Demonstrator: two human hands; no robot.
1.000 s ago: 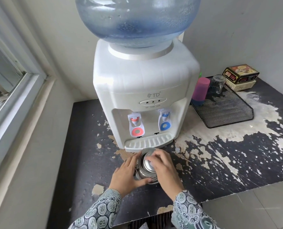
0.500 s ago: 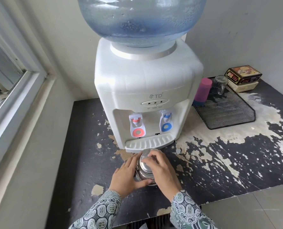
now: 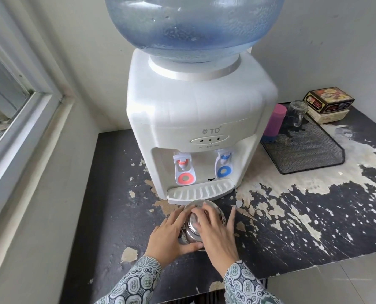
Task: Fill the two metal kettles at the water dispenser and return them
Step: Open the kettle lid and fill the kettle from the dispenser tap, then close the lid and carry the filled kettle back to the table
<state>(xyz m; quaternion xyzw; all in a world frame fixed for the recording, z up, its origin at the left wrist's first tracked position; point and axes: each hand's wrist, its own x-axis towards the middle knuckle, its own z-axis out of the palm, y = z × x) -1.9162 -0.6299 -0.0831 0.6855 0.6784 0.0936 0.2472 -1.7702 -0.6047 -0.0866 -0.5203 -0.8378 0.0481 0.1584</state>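
The water dispenser (image 3: 195,132) stands white and squat at the back of a dark countertop (image 3: 314,227) whose coating has peeled away in pale patches, with a large blue-tinted bottle (image 3: 193,25) seated on top. Low on its front sit a red tap (image 3: 183,170) on the left and a blue tap (image 3: 224,164) on the right, above a ribbed drip tray (image 3: 201,191).

To the right lies a black mesh tray (image 3: 303,150) holding a pink cup (image 3: 274,119) and a clear glass mug (image 3: 294,113), both upside down; just beyond it are two stacked boxes (image 3: 327,104).

One metal kettle (image 3: 192,224) rests on the countertop just in front of the drip tray — under neither tap. The left hand (image 3: 171,235) wraps around its left side, thumb curled across the near edge. The right hand (image 3: 215,229) lies spread over the top with fingers loosely bent on the lid; whether it grips the lid cannot be told. Patterned sleeves (image 3: 138,281) cover both wrists.
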